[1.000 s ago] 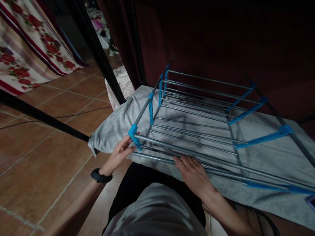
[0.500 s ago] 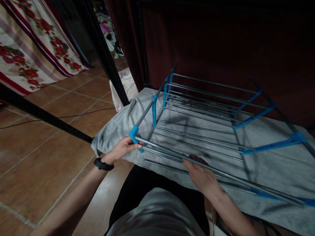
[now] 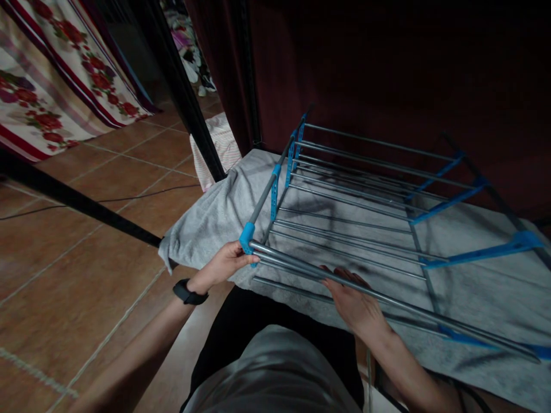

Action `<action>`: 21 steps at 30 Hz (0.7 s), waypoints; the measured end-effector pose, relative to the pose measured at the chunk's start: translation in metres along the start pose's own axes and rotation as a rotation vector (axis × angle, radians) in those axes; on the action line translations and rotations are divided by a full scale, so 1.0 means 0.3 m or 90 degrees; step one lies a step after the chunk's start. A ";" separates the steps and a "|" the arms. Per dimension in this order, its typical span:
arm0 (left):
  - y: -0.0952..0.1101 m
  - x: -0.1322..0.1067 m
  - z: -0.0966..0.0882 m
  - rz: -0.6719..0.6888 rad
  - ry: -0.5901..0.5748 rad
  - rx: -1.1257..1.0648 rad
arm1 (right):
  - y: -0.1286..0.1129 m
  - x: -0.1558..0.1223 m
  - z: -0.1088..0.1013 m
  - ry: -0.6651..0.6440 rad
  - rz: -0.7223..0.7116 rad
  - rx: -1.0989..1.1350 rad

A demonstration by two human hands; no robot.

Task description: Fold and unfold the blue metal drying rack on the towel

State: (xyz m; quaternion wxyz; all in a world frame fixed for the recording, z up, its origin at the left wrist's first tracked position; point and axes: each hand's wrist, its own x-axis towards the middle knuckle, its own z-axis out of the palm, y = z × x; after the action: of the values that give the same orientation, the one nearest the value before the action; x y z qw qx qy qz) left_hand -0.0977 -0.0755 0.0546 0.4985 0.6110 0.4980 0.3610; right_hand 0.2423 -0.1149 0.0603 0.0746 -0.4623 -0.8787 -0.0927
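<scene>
A shoe rack of grey metal tubes [image 3: 344, 195] with blue plastic brackets lies across the grey blanket in front of me. At its near left corner, my left hand [image 3: 226, 263] is closed round the blue corner joint [image 3: 247, 234], thumb along the tube ends. A dark band sits on that wrist. My right hand [image 3: 350, 295] reaches beneath the front tubes [image 3: 297, 263] near their middle, fingers curled against them; part of the hand is hidden behind a tube. These front tubes run close together towards a blue bracket [image 3: 538, 351] at the right.
The grey blanket [image 3: 215, 212] covers the surface under the rack. Black metal posts [image 3: 189, 103] and a black bar [image 3: 86, 198] stand at the left. A dark red curtain [image 3: 365, 69] hangs behind. A cable [image 3: 129, 199] crosses the tiled floor [image 3: 77, 275].
My left hand and the blue corner joint have shifted slightly right. The right hand stays on the front tubes, and the view has moved a little.
</scene>
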 end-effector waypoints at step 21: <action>0.024 -0.019 0.041 -0.002 0.034 0.070 | 0.014 -0.001 0.001 -0.060 0.020 0.073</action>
State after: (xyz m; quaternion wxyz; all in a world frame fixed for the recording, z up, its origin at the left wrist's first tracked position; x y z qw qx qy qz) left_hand -0.0857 -0.0840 0.0589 0.4510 0.6269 0.5310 0.3488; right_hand 0.2459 -0.1126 0.0604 0.0610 -0.4748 -0.8778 -0.0193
